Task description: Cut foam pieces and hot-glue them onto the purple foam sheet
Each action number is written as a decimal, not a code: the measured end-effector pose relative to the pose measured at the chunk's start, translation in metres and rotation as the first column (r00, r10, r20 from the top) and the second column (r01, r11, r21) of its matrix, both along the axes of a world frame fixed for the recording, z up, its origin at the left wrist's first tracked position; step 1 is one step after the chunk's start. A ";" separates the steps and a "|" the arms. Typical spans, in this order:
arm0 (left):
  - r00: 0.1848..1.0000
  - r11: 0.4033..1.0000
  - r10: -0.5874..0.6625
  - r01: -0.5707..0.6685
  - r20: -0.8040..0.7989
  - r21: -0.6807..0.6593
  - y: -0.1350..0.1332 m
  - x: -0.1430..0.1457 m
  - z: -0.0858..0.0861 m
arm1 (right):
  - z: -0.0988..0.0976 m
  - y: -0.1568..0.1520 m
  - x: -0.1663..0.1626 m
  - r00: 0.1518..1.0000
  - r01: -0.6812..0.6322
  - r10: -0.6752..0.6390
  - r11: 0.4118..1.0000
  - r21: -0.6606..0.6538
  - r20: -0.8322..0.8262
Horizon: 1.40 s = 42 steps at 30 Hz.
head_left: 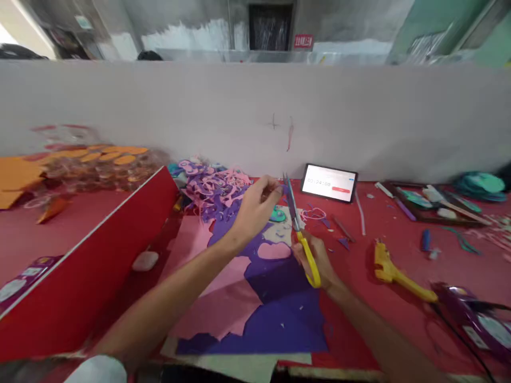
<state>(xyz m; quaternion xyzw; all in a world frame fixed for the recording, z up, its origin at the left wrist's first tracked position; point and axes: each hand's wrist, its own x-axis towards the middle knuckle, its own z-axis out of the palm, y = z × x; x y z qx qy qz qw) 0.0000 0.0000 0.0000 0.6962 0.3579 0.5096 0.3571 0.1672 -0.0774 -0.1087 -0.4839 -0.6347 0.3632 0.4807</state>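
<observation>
Well clear of the divider's (99, 255) edge, left hand (255, 206) pinches a purple scrap (285, 189), right hand (320, 258) grips scissors (296, 222).

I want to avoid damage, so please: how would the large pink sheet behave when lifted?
The large pink sheet looks thin and flat, so it is probably light and likely to droop. Its cut edge has jagged points, which may bend or tear first.

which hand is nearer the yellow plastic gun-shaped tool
Right. The right hand, gripping yellow-handled metal scissors, is left of the yellow plastic gun-shaped tool; the left hand is farther left.
</observation>
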 end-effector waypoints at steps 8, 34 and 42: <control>1.000 1.000 -0.008 0.008 0.023 0.002 0.002 -0.002 0.001 | 0.011 -0.002 0.001 0.997 0.000 -0.003 0.999 0.032 0.079; 0.976 0.985 -0.079 0.107 0.203 -0.133 0.000 -0.001 0.001 | -0.023 0.008 -0.006 0.996 -0.017 0.023 0.997 0.078 -0.081; 0.992 0.995 -0.006 0.018 0.126 -0.094 -0.001 0.002 -0.002 | -0.007 0.002 -0.003 0.998 -0.059 0.060 0.997 0.045 -0.034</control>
